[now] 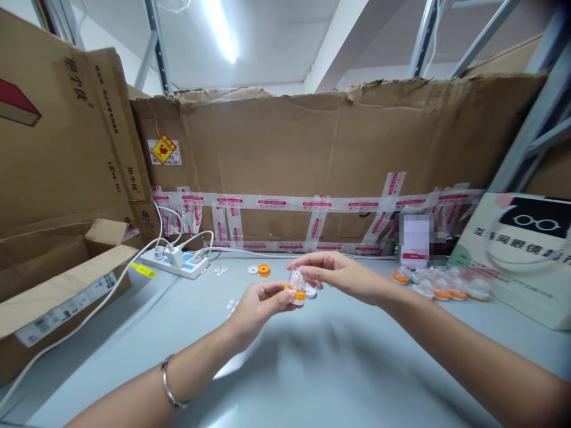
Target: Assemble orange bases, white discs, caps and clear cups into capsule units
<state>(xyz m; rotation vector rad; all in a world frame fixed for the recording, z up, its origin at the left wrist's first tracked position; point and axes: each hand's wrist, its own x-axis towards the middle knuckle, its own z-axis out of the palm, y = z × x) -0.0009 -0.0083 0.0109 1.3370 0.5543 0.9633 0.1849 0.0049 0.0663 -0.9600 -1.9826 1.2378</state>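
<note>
My left hand (263, 303), with a silver bangle on its wrist, grips a small round piece (296, 295) by its orange ring and white base. A clear, dome-like part with white bits inside rises from the top of this piece. Over that clear part my right hand (328, 274) is closed, thumb and fingers touching it from above and the right. The piece is upright above the table; my fingers hide some of it. Just behind lies a white disc (310, 292), partly covered by the right hand.
An orange ring (264, 270) and a white disc (252, 270) lie behind my hands, small white pieces (220, 270) to their left. A power strip (175, 261) with cables stands back left. Several clear-topped pieces (457, 285) sit right, before a sign (517, 261). Cardboard (285, 142) walls the back.
</note>
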